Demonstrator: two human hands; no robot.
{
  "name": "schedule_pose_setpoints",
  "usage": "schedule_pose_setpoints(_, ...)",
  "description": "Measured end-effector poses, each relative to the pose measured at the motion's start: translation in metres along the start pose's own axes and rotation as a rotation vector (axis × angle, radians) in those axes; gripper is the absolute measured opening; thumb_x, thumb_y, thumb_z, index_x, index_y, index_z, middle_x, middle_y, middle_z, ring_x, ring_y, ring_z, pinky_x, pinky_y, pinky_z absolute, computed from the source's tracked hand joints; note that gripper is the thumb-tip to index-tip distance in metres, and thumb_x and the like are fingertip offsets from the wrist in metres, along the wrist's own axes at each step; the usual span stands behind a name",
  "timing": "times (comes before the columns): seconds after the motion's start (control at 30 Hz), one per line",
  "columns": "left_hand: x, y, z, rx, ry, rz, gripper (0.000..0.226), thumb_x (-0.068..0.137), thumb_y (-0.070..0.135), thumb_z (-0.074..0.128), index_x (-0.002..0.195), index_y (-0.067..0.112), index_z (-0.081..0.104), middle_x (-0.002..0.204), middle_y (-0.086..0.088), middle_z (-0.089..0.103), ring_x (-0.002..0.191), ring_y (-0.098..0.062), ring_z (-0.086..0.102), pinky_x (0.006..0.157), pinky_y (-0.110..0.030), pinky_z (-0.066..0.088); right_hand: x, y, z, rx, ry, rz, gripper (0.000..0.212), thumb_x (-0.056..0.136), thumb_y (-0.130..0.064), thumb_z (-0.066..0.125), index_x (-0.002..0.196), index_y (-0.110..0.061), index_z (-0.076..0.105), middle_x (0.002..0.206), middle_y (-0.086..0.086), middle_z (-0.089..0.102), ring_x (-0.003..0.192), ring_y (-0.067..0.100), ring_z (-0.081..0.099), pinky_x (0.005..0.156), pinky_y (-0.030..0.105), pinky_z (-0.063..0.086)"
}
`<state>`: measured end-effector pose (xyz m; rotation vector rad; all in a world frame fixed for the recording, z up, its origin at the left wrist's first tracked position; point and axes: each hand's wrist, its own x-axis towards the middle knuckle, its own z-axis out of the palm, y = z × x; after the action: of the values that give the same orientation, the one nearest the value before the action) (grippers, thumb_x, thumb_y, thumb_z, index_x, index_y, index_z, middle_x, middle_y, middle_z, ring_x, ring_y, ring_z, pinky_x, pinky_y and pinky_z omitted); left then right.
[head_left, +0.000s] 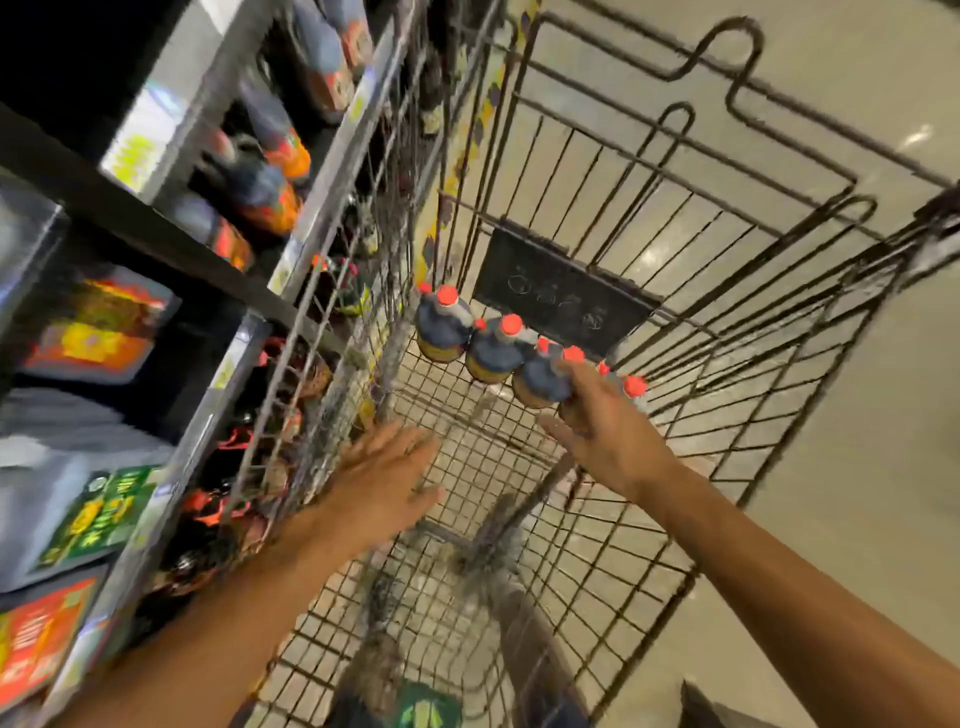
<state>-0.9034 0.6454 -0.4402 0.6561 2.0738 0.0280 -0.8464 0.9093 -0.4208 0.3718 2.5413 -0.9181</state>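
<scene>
Several dark bottles with red caps stand in a row at the far end of a wire shopping cart (769, 322). The first bottle (442, 328) is at the left, a second bottle (493, 351) beside it, a third bottle (537, 382) after that. My right hand (610, 434) reaches into the cart and grips the rightmost bottle (635, 387), covering most of it; only its red cap shows. My left hand (384, 470) hovers blurred over the cart's left side, fingers spread and holding nothing.
A store shelf (332, 171) runs along the left, close against the cart, stocked with dark bottles (265, 200) and packaged goods (98, 512). A black plaque (561, 296) hangs on the cart's far wall. Pale tiled floor (872, 426) lies to the right.
</scene>
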Motion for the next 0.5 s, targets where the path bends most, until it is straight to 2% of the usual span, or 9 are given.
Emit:
schedule_pose_setpoints(0.07,0.024,-0.001,0.008,-0.028,-0.027,-0.038,0.069,0.102,0.058,0.032,0.160,0.026,0.011,0.169,0.008,-0.004,0.155,-0.017,-0.010,0.126,-0.044,0.006,0.034,0.004,0.007,-0.002,0.071,-0.062,0.071,0.095,-0.034,0.069,0.154,-0.021,0.033,0.151,0.000,0.046,0.135,0.018,0.044,0.112,0.033,0.039)
schedule_pose_setpoints(0.13,0.046,-0.001,0.015,-0.076,-0.051,-0.053,0.070,0.104,0.055,0.033,0.160,0.021,0.012,0.169,0.003,-0.007,0.155,-0.018,-0.012,0.125,-0.040,0.003,0.066,0.007,0.013,-0.018,0.080,-0.103,0.075,0.095,-0.033,0.068,0.157,-0.019,0.027,0.158,0.001,0.036,0.141,0.018,0.038,0.109,0.021,0.031)
schedule_pose_setpoints(0.2,0.063,-0.003,0.022,-0.113,-0.078,-0.066,0.070,0.104,0.052,0.034,0.160,0.015,0.013,0.169,-0.002,-0.008,0.154,-0.021,-0.014,0.124,-0.038,0.000,0.093,0.010,0.021,-0.035,0.063,-0.158,0.075,0.097,-0.033,0.066,0.158,-0.016,0.026,0.158,0.002,0.037,0.140,0.018,0.038,0.106,0.011,0.023)
schedule_pose_setpoints(0.23,0.069,-0.004,0.025,-0.111,-0.077,-0.067,0.070,0.104,0.053,0.035,0.159,0.013,0.015,0.169,-0.003,-0.006,0.155,-0.023,-0.013,0.124,-0.038,0.000,0.101,0.011,0.024,-0.045,0.062,-0.169,0.073,0.097,-0.033,0.066,0.157,-0.016,0.028,0.156,0.003,0.040,0.138,0.019,0.041,0.105,0.011,0.025)
schedule_pose_setpoints(0.27,0.076,-0.007,0.031,-0.106,-0.068,-0.069,0.070,0.104,0.054,0.035,0.159,0.013,0.018,0.169,-0.005,-0.004,0.155,-0.024,-0.010,0.124,-0.039,0.001,0.108,0.011,0.030,-0.059,0.060,-0.158,0.070,0.096,-0.033,0.066,0.155,-0.018,0.031,0.152,0.003,0.047,0.133,0.022,0.048,0.105,0.017,0.033)
schedule_pose_setpoints(0.3,0.083,-0.010,0.037,-0.098,-0.059,-0.074,0.070,0.104,0.054,0.036,0.158,0.012,0.020,0.169,-0.005,-0.002,0.155,-0.025,-0.009,0.125,-0.039,0.001,0.113,0.011,0.036,-0.081,0.074,-0.143,0.065,0.096,-0.033,0.065,0.152,-0.021,0.036,0.144,0.003,0.055,0.125,0.027,0.055,0.103,0.031,0.043)
schedule_pose_setpoints(0.37,0.092,-0.016,0.049,-0.099,-0.058,-0.081,0.067,0.105,0.048,0.038,0.158,0.012,0.020,0.169,-0.006,-0.002,0.155,-0.026,-0.008,0.126,-0.039,0.001,0.116,0.010,0.048,-0.152,0.138,-0.113,0.051,0.096,-0.036,0.063,0.142,-0.027,0.043,0.124,0.005,0.067,0.107,0.036,0.063,0.086,0.049,0.052)
schedule_pose_setpoints(0.43,0.093,-0.019,0.057,-0.134,-0.046,-0.077,0.065,0.104,0.042,0.040,0.158,0.013,0.019,0.169,-0.005,-0.002,0.155,-0.025,-0.007,0.126,-0.039,0.002,0.117,0.008,0.054,-0.225,0.200,-0.090,0.041,0.097,-0.040,0.060,0.133,-0.028,0.045,0.108,0.009,0.070,0.096,0.042,0.064,0.079,0.053,0.052)
schedule_pose_setpoints(0.5,0.089,-0.021,0.060,-0.171,0.022,-0.052,0.064,0.104,0.048,0.041,0.157,0.016,0.024,0.169,-0.003,0.005,0.155,-0.023,0.000,0.126,-0.036,0.006,0.118,0.007,0.054,-0.239,0.236,-0.079,0.035,0.097,-0.042,0.059,0.126,-0.025,0.047,0.099,0.013,0.070,0.091,0.045,0.064,0.076,0.052,0.051)
